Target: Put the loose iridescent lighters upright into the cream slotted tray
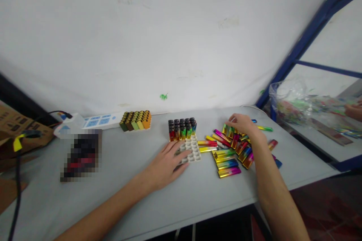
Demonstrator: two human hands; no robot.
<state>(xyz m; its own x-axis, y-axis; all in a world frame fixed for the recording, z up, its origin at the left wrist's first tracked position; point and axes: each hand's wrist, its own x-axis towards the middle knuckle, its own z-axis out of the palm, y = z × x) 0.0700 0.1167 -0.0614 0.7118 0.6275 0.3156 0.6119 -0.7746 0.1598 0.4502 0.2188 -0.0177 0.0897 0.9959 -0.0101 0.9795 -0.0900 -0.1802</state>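
My left hand (169, 162) lies with fingers spread over the near left part of a white tray (194, 150) with small pockets. Shiny lighters with black tops (182, 128) stand upright in several rows at the tray's far end; the pockets nearer me show bare. To the right, my right hand (243, 123) reaches over the far side of a loose pile of metallic, multicoloured lighters (226, 163). Its fingers bend down and close around lighters (227, 131) there; the fingertips are partly hidden. Two lighters (207, 144) lie against the tray's right edge.
A second filled block of gold and green lighters (135, 121) stands near the wall. Left of it are a white power strip (102, 120), a blurred dark object (82, 156) and a cardboard box (25, 128). Beyond a blue frame (305, 41), a plastic bag (294, 98) and another person's hand (355, 111) show.
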